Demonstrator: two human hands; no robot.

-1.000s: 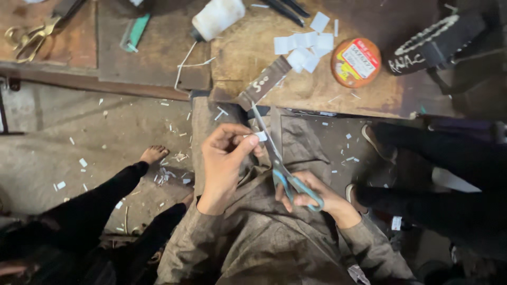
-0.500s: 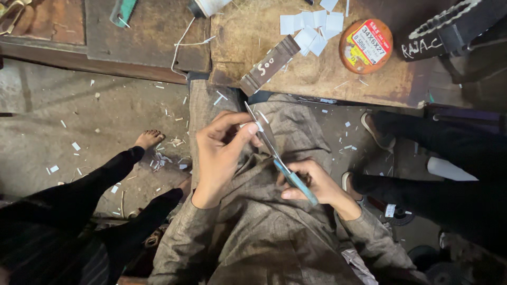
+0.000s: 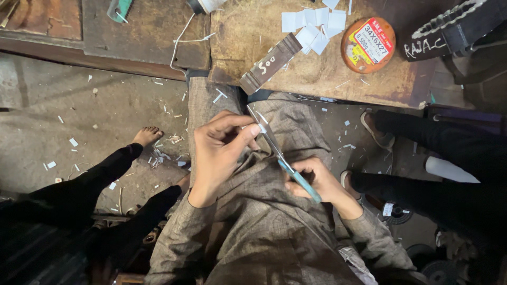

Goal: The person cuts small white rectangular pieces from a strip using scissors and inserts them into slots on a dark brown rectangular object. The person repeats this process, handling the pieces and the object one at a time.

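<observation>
Head view looks down on a small white piece [image 3: 261, 128] pinched between the thumb and forefinger of the left hand [image 3: 219, 153], right at the fingertips; the other fingers of that hand curl in beneath. Touching the piece from the right are the blades of a pair of scissors [image 3: 280, 155], which slant from the fingertips down toward the right hand [image 3: 314, 182]. That hand is closed around the blue-green handles, with the fingers wrapped tight and the blades nearly together at the white piece. Both hands hover over the person's lap, clad in grey-brown cloth [image 3: 264, 232].

Beyond the fingertips, well apart from them, lies a worn wooden board [image 3: 248, 31]. On it sits a heap of cut white squares [image 3: 314, 26], and just right of the heap a round orange tin with a label [image 3: 368, 45]. A dark flat strip [image 3: 270, 64] lies at the board's near edge, closest to the scissor tips. White scraps [image 3: 163, 153] are scattered on the floor left of the left hand, near another person's bare foot [image 3: 147, 135]. Right of the right hand are another person's dark-clothed legs [image 3: 449, 153].
</observation>
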